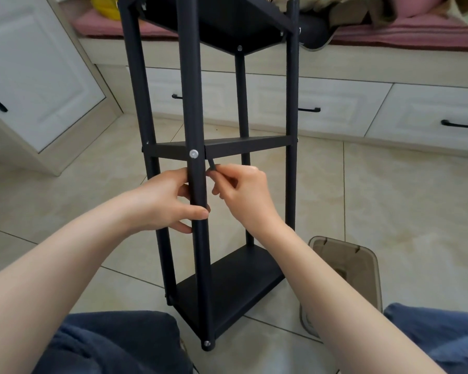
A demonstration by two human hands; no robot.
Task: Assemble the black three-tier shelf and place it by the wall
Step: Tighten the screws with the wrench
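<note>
The black three-tier shelf (238, 282) stands upright on the tiled floor in front of me, with four round posts and three boards. My left hand (162, 201) grips the nearest post (197, 103) just below the middle board (243, 147). A silver screw head (193, 154) shows on that post at the middle board. My right hand (243, 193) pinches a small dark hex key (212, 166) right beside the post, just under the middle board's corner.
A translucent brown plastic lid or box (362, 265) lies on the floor to the right of the shelf. White drawers with black handles (308, 109) and a cushioned bench (405, 36) run along the back. A white cabinet (33, 76) stands at left. My knees frame the bottom.
</note>
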